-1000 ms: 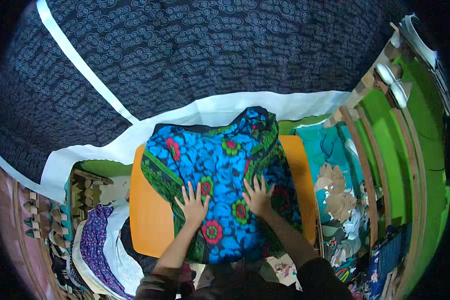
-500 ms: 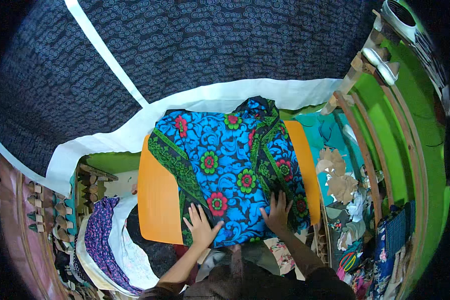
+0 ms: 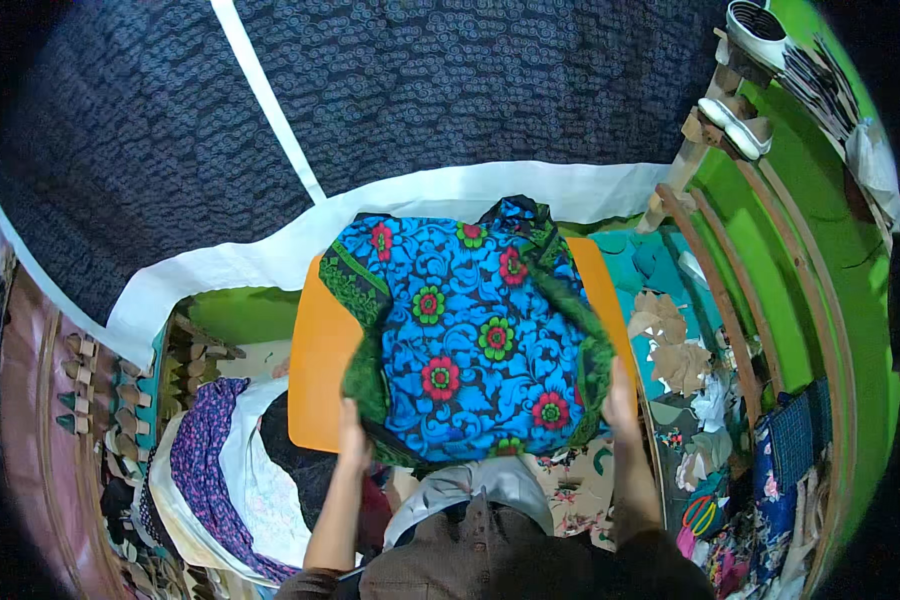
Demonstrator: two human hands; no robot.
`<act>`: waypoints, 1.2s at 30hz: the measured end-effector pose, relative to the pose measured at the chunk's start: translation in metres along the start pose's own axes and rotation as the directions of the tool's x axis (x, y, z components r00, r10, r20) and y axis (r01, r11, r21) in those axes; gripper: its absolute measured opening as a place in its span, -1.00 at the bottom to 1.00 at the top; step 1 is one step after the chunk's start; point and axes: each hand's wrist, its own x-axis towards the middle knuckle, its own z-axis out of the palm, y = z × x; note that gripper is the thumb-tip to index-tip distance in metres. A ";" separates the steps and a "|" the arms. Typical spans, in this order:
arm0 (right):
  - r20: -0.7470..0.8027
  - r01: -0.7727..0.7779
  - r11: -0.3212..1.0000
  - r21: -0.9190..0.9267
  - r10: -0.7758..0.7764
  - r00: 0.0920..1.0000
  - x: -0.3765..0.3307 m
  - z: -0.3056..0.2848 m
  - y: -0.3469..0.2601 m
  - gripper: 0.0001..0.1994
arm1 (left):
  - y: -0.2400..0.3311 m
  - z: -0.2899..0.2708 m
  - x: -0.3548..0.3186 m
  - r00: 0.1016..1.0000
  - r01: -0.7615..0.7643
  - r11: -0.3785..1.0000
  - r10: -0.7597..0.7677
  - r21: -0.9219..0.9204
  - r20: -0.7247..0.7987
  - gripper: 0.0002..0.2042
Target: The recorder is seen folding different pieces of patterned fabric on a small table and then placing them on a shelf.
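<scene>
A patterned shirt (image 3: 470, 330), blue and black with red and green flowers and green leafy borders, lies over an orange tabletop (image 3: 320, 370). Its near edge curves up between my hands. At the shirt's left lower border, my left hand (image 3: 352, 435) is closed on the cloth, its fingers partly hidden by the fabric. On the opposite side, my right hand (image 3: 618, 405) grips the right border, a little blurred by motion. Both hands stand edge-on, one at each side of the garment. A bunched part of the cloth (image 3: 520, 215) rises at the far right corner.
Left of the table sits a heap of fabric (image 3: 205, 450), purple floral and white. Wooden racks with shoe-shaped pieces (image 3: 125, 420) stand farther left. On the right are brown scraps (image 3: 670, 340), scissors with coloured handles (image 3: 702, 515) and wooden rails (image 3: 720, 290). Dark patterned cloth (image 3: 450, 90) hangs beyond.
My hands have gone from lying flat on the shirt's near part to its two side borders. The near edge has drawn up and the borders fold inward. The view has shifted slightly.
</scene>
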 end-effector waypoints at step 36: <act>0.206 -0.379 0.853 -0.359 0.469 0.859 -0.103 -0.015 -0.106 -0.86 | -0.011 -0.064 -0.073 0.952 -0.204 0.564 0.305 0.800 0.028 -0.51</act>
